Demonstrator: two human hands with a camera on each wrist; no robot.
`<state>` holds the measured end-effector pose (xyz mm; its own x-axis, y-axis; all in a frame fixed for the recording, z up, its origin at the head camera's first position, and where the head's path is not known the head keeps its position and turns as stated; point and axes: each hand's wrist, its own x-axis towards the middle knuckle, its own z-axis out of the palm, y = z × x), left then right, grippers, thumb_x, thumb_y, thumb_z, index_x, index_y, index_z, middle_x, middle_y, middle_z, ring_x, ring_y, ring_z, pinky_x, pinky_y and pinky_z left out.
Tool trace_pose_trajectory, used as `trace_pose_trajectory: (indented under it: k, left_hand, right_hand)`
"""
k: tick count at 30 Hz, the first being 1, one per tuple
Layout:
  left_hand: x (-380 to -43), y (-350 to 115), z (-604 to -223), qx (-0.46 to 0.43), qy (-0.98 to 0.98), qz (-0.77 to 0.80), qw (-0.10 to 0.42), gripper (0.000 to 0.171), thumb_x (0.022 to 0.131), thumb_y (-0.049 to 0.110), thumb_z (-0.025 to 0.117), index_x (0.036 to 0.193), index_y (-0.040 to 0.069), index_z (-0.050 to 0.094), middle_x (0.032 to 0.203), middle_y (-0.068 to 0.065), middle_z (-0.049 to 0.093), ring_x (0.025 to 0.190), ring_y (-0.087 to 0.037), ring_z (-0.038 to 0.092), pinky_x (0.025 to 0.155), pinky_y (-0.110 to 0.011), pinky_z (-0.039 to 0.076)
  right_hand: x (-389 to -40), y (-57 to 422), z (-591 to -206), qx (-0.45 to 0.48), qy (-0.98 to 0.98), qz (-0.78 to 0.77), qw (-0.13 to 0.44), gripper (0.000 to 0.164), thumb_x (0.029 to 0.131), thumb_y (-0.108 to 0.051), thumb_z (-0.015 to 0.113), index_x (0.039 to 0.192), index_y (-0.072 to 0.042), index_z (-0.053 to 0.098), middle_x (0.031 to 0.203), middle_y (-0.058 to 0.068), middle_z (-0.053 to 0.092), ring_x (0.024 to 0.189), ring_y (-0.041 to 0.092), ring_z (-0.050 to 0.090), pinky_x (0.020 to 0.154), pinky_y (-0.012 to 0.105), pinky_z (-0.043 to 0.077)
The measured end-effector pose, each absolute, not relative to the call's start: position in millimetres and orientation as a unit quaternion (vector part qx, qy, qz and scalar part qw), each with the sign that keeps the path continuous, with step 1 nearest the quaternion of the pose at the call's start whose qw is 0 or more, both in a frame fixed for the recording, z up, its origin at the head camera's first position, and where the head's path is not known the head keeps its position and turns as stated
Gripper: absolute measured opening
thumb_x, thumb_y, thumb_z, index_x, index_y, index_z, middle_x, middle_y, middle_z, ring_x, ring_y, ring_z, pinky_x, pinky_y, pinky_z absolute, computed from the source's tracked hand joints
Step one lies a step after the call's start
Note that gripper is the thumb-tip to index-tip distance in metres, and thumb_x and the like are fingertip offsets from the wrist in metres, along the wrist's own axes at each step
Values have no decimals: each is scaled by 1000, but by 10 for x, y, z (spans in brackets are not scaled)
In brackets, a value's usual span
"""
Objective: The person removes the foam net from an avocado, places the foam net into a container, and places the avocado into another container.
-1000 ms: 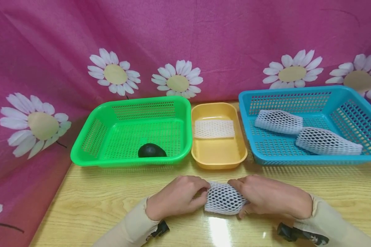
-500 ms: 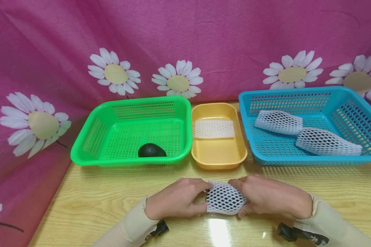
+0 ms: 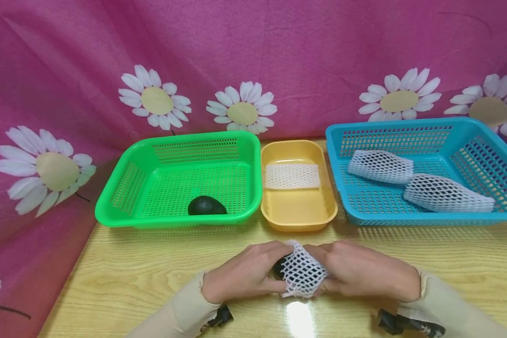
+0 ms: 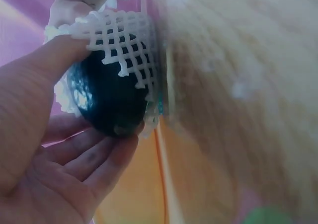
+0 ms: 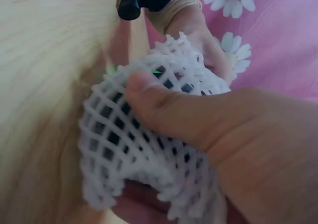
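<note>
A dark avocado (image 4: 107, 97) sits partly inside a white foam net sleeve (image 3: 303, 272), low over the table's front. Its bare end sticks out towards my left hand (image 3: 247, 271). That hand holds the avocado, thumb on the net's edge and fingers under the fruit, as the left wrist view shows. From the other side my right hand (image 3: 359, 267) grips the netted part. In the right wrist view the right thumb (image 5: 164, 105) presses on the mesh (image 5: 107, 129), and the sleeve's other end gapes over the fingers.
A green basket (image 3: 122, 218) at the back left holds another avocado (image 3: 206, 205). Beside it, a yellow tray (image 3: 297, 213) contains flat foam netting (image 3: 292, 176). In the blue basket (image 3: 344, 202) at right lie two netted pieces (image 3: 380, 165). A pink flowered cloth (image 3: 304, 56) hangs behind.
The sleeve has shifted and turned slightly, and its left edge now flares back, baring the avocado's dark end. My right hand has moved slightly left; the baskets stay put.
</note>
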<state>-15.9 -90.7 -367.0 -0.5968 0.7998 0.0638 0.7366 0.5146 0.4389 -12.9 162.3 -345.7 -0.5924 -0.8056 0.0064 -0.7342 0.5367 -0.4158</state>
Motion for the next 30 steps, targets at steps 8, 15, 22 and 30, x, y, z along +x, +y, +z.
trace_pose_trajectory:
  k: [8, 15, 22, 30]
  left_hand:
    - [-140, -897, -3661, 439, 868, 219, 76, 64, 88, 40, 69, 139, 8, 47, 129, -1, 62, 112, -7, 61, 99, -22, 51]
    - [-127, -889, -3660, 438, 870, 215, 71, 61, 87, 42, 68, 136, 10, 49, 128, 1, 61, 111, -5, 60, 97, -20, 51]
    - [-130, -892, -3675, 447, 865, 224, 43, 57, 83, 37, 72, 130, 12, 51, 114, 5, 64, 98, -1, 61, 88, -15, 52]
    - [-130, -874, -3657, 439, 871, 216, 36, 52, 80, 35, 72, 122, 13, 53, 105, 8, 65, 87, 2, 58, 78, -11, 51]
  right_hand:
    - [-115, 1595, -3498, -455, 867, -185, 80, 65, 85, -50, 66, 133, -10, 50, 104, -7, 72, 87, 1, 68, 75, 23, 57]
    - [-83, 1590, -3458, -420, 884, -180, 97, 82, 76, -66, 65, 135, -11, 53, 100, -6, 72, 80, -1, 66, 70, 21, 56]
    - [-53, 1526, -3473, -391, 898, -176, 93, 105, 65, -78, 63, 143, -10, 44, 105, -9, 69, 84, -1, 64, 72, 21, 55]
    - [-42, 1512, -3488, -390, 897, -188, 83, 92, 73, -53, 76, 146, -9, 39, 123, 3, 67, 104, 14, 67, 87, 33, 58]
